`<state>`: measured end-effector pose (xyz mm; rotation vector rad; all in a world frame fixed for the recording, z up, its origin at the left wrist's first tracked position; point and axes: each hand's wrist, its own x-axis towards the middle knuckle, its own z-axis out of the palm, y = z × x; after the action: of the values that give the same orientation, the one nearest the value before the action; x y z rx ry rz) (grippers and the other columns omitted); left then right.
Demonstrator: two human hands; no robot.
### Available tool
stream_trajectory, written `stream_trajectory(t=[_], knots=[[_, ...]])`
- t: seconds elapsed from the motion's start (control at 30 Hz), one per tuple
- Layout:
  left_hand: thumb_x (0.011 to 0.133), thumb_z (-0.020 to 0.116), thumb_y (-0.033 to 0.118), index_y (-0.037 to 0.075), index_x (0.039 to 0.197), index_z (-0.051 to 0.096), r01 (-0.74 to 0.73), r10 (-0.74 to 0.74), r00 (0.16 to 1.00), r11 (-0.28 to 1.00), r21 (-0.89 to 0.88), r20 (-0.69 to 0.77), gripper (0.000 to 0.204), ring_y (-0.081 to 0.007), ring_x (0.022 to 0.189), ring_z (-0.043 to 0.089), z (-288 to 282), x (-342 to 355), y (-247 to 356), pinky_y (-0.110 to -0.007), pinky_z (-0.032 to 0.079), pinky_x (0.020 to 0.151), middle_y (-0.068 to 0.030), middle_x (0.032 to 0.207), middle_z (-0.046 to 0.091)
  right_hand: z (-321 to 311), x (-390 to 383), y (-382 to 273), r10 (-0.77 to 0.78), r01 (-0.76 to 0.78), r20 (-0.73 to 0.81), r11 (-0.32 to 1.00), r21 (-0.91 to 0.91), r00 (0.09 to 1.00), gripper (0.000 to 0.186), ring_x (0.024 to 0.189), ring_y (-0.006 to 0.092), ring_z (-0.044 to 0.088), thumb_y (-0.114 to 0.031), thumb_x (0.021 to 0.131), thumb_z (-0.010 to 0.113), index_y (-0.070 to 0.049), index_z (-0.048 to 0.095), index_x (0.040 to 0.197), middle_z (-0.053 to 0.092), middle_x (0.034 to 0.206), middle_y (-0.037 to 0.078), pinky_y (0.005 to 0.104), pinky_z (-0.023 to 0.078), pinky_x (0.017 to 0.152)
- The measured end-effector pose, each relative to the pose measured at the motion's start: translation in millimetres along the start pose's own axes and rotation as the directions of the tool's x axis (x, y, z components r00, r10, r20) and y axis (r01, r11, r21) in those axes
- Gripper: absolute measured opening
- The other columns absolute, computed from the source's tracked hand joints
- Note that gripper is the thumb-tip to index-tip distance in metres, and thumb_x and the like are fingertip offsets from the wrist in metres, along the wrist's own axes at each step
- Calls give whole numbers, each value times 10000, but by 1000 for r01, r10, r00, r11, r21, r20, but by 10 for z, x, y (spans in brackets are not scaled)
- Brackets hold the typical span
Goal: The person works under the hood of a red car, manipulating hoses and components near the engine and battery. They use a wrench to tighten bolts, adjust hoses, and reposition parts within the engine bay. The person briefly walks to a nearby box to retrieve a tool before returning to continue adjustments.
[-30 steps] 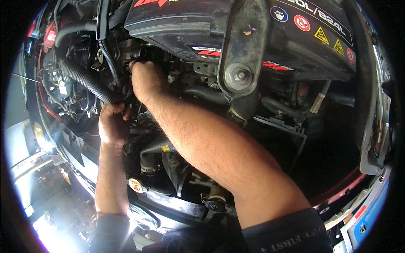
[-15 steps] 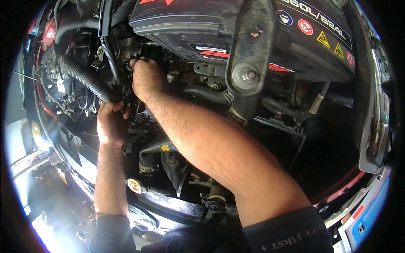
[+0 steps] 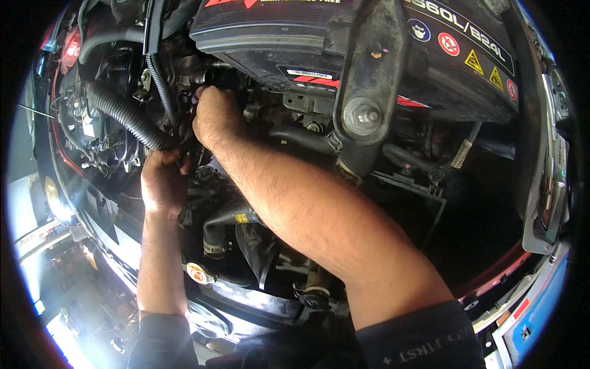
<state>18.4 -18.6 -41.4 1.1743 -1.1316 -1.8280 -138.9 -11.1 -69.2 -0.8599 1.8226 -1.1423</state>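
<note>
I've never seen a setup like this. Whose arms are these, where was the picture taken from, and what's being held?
There's no machine gripping here: these are a person's bare hands. A wide fisheye camera on the head looks down at them, so straight edges bend.

Instead of a tabletop, you see a vehicle's engine bay. The left hand has its fingers at the lower end of a ribbed black hose. The right hand reaches among dark parts near the black battery; whatever its fingertips touch is hidden.
</note>
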Motion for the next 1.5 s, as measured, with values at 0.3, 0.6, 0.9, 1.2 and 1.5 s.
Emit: stream_trajectory(t=[0.3,0.6,0.9,1.2,1.5], knots=[[876,505,152,69,1193,557,22,-22,1000,999,-36,12,331,-155,926,506,15,-53,31,-271,406,695,-37,1141,586,99,69,91,125,-126,17,990,69,992,177,928,357,675,-221,910,648,-59,707,953,698,932,188,434,538,799],[881,495,141,64,1122,568,24,-23,1000,997,-68,11,263,-165,946,510,-47,-51,4,-275,415,719,-43,1111,581,192,142,197,37,-39,35,997,70,999,276,916,345,678,-328,920,640,-62,710,949,701,934,189,429,520,810],[813,543,129,81,939,568,42,-43,999,999,-29,-31,137,-151,830,489,174,-97,99,-299,413,691,-18,934,550,18,55,54,131,-117,65,976,-182,989,278,976,328,671,-352,902,667,-101,715,1012,702,984,169,414,525,862],[801,528,126,39,1026,576,66,-65,998,998,-7,22,246,-162,824,496,188,-120,145,-299,425,695,-46,947,566,16,21,12,69,-66,28,992,-104,997,216,958,335,673,-264,878,686,-87,715,999,708,960,157,412,527,870],[815,537,108,0,1041,581,74,-73,997,993,94,-11,255,-175,744,544,246,-167,213,-293,445,704,-67,882,595,13,-15,0,20,-15,31,988,-153,999,290,1014,309,663,24,813,577,-51,676,1075,705,997,155,415,509,877]])
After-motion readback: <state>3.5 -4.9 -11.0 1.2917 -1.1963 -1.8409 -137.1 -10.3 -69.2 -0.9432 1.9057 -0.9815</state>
